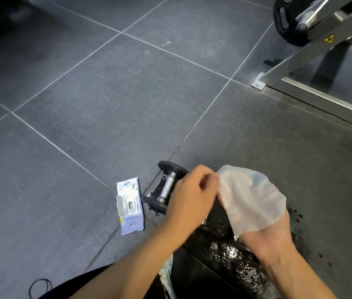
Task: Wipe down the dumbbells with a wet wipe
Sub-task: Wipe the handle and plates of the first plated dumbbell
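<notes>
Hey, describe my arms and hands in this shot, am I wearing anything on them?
Both forearms are bare as far as they show: no sleeves, gloves, watch or wristband. No ring is visible on the left hand. The right hand has its fingers hidden behind the translucent white wet wipe, so rings there cannot be judged.

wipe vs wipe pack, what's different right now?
The wipe is up off the floor, pinched by the left hand and draped over the right hand; the pack lies flat on the floor. The wipe is plain white and spread out; the pack is purple and white, lid flipped open.
</notes>
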